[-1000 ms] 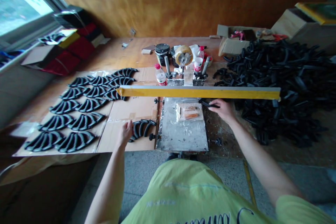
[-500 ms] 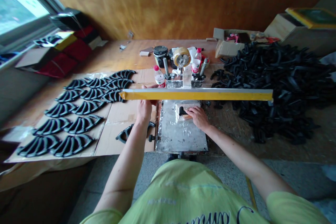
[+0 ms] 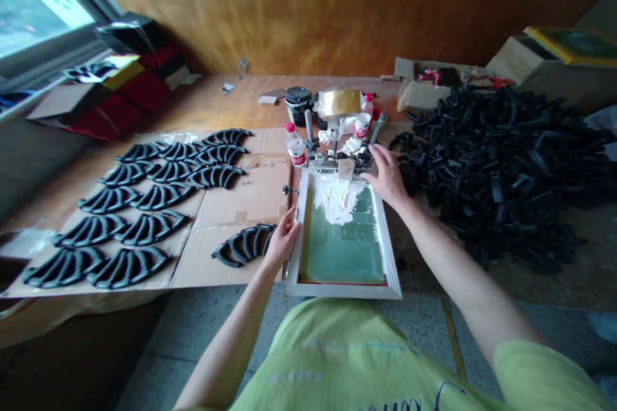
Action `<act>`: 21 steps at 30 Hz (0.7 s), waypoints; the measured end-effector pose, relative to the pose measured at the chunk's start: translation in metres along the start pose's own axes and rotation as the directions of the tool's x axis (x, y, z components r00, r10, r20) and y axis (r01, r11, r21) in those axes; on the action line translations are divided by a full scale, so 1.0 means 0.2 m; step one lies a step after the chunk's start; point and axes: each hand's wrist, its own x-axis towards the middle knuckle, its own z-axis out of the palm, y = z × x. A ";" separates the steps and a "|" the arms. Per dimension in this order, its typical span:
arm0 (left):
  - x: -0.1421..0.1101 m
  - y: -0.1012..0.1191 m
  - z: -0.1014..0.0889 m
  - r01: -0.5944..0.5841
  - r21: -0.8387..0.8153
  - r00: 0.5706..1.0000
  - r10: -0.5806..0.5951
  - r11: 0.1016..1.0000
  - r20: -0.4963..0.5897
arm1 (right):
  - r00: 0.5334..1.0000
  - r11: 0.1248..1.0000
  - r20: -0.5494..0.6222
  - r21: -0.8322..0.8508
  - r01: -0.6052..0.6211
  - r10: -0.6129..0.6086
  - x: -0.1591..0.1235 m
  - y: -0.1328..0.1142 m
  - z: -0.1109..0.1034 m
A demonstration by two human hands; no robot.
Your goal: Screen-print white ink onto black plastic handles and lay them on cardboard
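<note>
A screen-printing frame [image 3: 393,257] now lies flat in front of me, its green mesh carrying white ink [image 3: 341,205] across the far part. At the frame's left edge, my left hand [image 3: 283,239] has its fingers curled against the rim. Above the far right corner is my right hand [image 3: 387,176], fingers apart and holding nothing. A squeegee [image 3: 346,169] with a pale block stands at the far end of the mesh, just left of that hand. The base plate and the part laid on it are hidden under the frame.
Curved black plastic parts [image 3: 243,245] lie fanned on cardboard [image 3: 231,202] at left, with more rows beyond. A big heap of loose black parts [image 3: 511,167] fills the right. Behind the frame stand a bottle [image 3: 295,146], a black tub [image 3: 299,104] and a tape roll [image 3: 340,103].
My right hand set a black part on the plate, then moved up and right, emptied. The frame swung down from raised to flat, with my left hand coming down at its left edge.
</note>
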 end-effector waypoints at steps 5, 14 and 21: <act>0.07 -0.13 0.02 0.004 0.082 1.000 -0.004 0.997 -0.003 | 0.927 0.981 0.370 -0.149 0.124 -0.061 0.08 -0.21 0.21; 0.08 -0.18 0.03 -0.012 0.071 1.000 0.011 0.997 0.001 | 0.726 0.885 0.558 0.032 0.465 -0.402 -0.25 -0.33 0.11; 0.07 -0.17 0.03 0.002 0.045 1.000 -0.002 0.999 0.010 | 0.823 0.906 0.451 -0.069 0.418 -0.346 -0.29 -0.34 0.15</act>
